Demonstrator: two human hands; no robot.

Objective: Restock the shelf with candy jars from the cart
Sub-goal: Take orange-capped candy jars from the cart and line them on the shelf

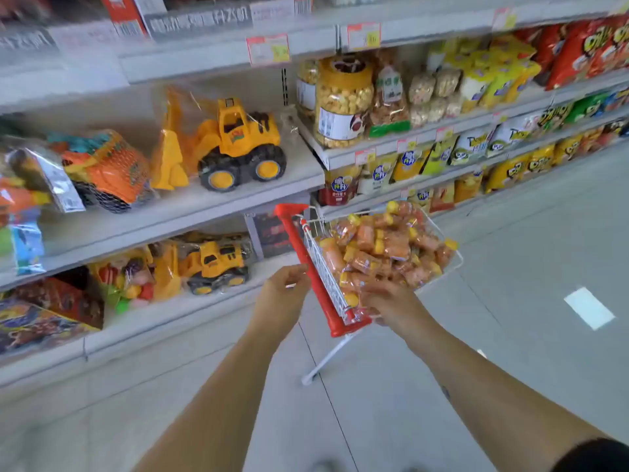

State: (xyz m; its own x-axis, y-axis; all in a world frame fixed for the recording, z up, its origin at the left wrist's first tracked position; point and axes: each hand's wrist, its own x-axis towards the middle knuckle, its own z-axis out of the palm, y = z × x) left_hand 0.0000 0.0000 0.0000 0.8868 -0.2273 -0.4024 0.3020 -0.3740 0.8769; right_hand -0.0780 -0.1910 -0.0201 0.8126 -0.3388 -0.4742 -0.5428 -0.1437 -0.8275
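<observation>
A small white wire cart [456, 258] with a red handle [306, 264] stands in the aisle, heaped with orange candy jars [381, 247] that have yellow lids. My left hand [284, 294] sits against the left side of the handle, its fingers loosely curled with the tips at the bar and not wrapped round it. My right hand [391, 303] is blurred over the cart's near right corner, fingers reaching down onto the nearest jars; whether it grips one is hidden. The grey shelf unit [238, 192] runs along the left and behind the cart.
Yellow toy loaders [235, 141] and bagged toys fill the left shelves. On the right bay stand a large popcorn jar [343, 97], snack bags [476, 80] and rows of chip packets. Grey tiled floor [544, 233] stretches to the right of the cart.
</observation>
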